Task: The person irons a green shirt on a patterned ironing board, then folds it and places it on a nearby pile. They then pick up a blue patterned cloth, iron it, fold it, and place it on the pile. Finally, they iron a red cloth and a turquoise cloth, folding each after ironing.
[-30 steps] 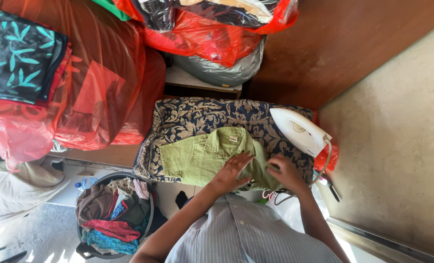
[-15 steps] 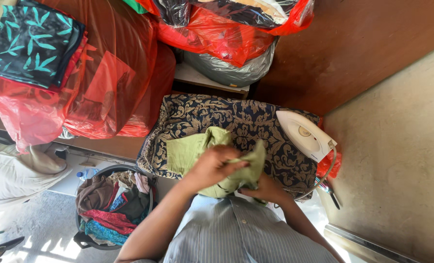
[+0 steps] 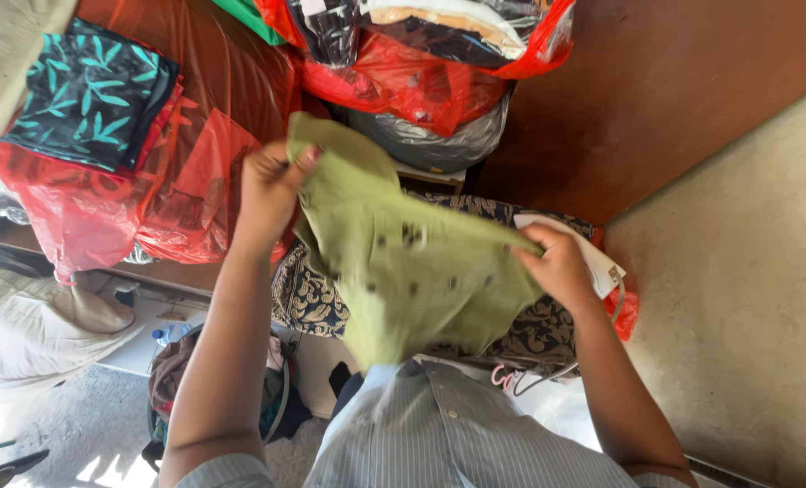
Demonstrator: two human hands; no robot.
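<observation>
A light green shirt [image 3: 403,262] with small dark buttons hangs lifted in the air above a dark blue and cream patterned ironing pad [image 3: 308,294]. My left hand [image 3: 272,185] grips its upper left corner. My right hand [image 3: 556,262] grips its right edge. The shirt hides most of the pad. A white iron [image 3: 593,258] lies at the pad's right end, partly behind my right hand.
Red plastic bags [image 3: 131,199] of clothes stand at the left, with a dark leaf-print cloth [image 3: 86,95] on top. More red and grey bags [image 3: 421,90] sit behind. A tub of clothes [image 3: 172,380] is on the floor at lower left. A beige wall [image 3: 746,289] is at right.
The shirt lay flat on the pad, was gathered up by both hands, and is now held raised and spread. My left hand has moved up and to the left.
</observation>
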